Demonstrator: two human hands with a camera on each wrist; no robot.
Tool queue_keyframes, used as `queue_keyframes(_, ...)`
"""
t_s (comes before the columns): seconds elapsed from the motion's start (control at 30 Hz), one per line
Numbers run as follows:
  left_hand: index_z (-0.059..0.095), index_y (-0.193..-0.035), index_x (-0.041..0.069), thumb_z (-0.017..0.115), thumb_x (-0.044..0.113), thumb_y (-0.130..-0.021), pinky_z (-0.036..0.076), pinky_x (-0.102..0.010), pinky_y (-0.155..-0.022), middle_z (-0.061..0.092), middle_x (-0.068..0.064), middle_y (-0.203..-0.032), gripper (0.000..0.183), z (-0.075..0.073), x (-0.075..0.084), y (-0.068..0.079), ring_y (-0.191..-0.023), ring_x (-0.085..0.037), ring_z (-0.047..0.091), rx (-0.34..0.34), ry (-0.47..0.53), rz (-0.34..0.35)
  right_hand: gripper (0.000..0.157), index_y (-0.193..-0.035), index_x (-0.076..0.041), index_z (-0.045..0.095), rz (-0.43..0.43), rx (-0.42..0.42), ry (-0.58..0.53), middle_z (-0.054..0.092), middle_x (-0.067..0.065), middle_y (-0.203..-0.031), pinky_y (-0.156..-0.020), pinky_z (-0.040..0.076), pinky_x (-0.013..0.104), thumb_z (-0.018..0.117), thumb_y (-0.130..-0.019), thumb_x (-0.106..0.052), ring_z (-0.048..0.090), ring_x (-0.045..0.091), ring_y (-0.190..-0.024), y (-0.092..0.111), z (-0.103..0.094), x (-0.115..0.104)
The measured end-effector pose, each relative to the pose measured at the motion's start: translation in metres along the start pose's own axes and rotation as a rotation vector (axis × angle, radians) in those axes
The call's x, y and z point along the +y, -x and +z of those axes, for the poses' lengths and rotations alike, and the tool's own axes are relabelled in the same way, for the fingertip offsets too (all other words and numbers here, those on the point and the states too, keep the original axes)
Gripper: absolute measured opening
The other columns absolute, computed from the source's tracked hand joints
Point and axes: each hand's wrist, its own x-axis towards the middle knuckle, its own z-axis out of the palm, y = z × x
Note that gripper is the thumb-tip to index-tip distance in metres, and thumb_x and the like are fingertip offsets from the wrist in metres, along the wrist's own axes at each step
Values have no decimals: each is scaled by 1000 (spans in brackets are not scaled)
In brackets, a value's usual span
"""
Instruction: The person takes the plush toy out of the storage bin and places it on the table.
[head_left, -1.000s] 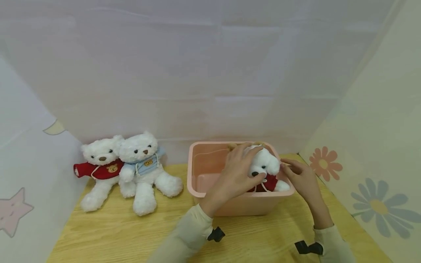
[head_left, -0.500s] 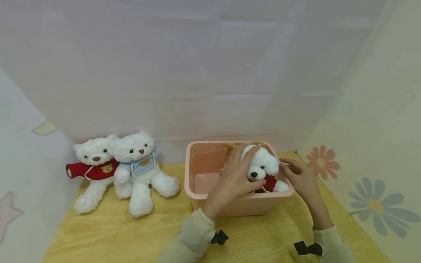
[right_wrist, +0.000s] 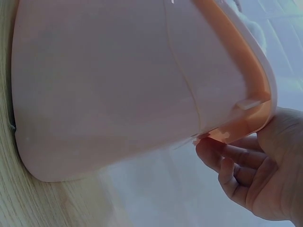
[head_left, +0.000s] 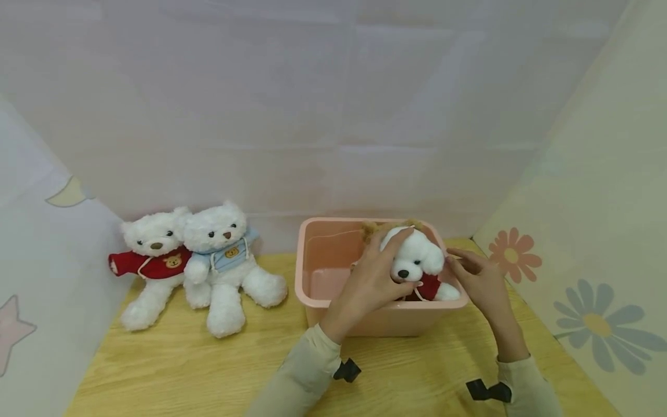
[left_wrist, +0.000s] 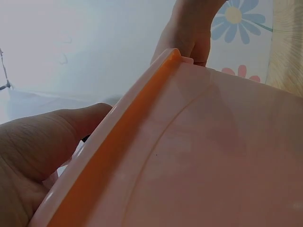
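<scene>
A white plush dog (head_left: pixel 417 255) in a red top sits upright in the right part of a pink plastic bin (head_left: pixel 383 319), its head above the rim. My left hand (head_left: pixel 367 282) holds the dog by its left side, with the thumb in front of its chest and the fingers on its head. At the bin's right end my right hand (head_left: pixel 482 285) grips the rim, with fingers curled under the bin's edge (right_wrist: pixel 272 90) in the right wrist view. Behind the dog, partly hidden, is tan fluffy plush (head_left: pixel 369 230). The left wrist view mostly shows the bin's wall (left_wrist: pixel 203 151).
Two white teddy bears lean against the back wall on the left, one in a red sweater (head_left: pixel 161 266), the other in a light blue hoodie (head_left: pixel 229 258). The bin stands on a wooden table (head_left: pixel 198 370). A flower-patterned wall (head_left: pixel 583 231) borders the right side.
My left hand has shifted slightly left around the dog, and more of the dog's head shows. The right hand stays at the bin's rim. The head view has moved a little.
</scene>
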Motion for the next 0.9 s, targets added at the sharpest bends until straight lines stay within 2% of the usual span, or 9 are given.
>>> queue_keyframes(0.07, 34, -159, 33, 89, 31, -79, 51, -32, -80, 23, -1, -163, 97, 1, -1, 0, -131, -22, 45, 4, 0, -3, 39, -130, -8, 70, -7, 2, 2, 74, 16, -106, -71, 49, 14, 64, -102, -34, 70, 26, -96, 0, 1, 0)
queue_keyframes(0.2, 36, -158, 33, 90, 30, -78, 51, -31, -80, 26, -2, -162, 96, 1, -2, 1, -130, -22, 46, 18, -1, -5, 39, -130, -8, 70, -18, -2, 2, 74, 16, -105, -72, 48, 13, 65, -102, -34, 69, 11, -93, 0, 1, 1)
queue_keyframes(0.27, 37, -158, 33, 90, 29, -77, 50, -31, -79, 27, -1, -161, 97, 1, -2, 2, -129, -22, 47, 24, -4, -10, 39, -130, -8, 70, -19, -4, 3, 74, 15, -105, -72, 48, 13, 65, -102, -34, 68, 9, -92, -1, 1, 2)
queue_keyframes(0.5, 39, -156, 33, 91, 29, -76, 51, -32, -79, 31, -2, -160, 95, 0, -1, 1, -124, -22, 52, 42, -13, -4, 41, -131, -6, 69, -25, -7, 0, 74, 18, -106, -72, 47, 13, 64, -102, -35, 70, 34, -99, -3, 2, 2)
queue_keyframes(0.67, 42, -155, 32, 92, 28, -75, 51, -31, -82, 34, -2, -158, 95, -1, -1, 0, -122, -22, 54, 60, 11, -8, 41, -132, -5, 69, -40, -8, 10, 73, 18, -106, -71, 48, 15, 63, -103, -34, 70, 37, -99, -4, 2, 2)
queue_keyframes(0.9, 42, -156, 22, 92, 26, -74, 52, -32, -85, 44, -6, -151, 97, 0, -1, 0, -119, -20, 55, 78, 56, -10, 42, -132, -4, 68, -45, -13, 9, 73, 19, -106, -71, 48, 16, 63, -103, -33, 70, 38, -99, -2, 1, 3)
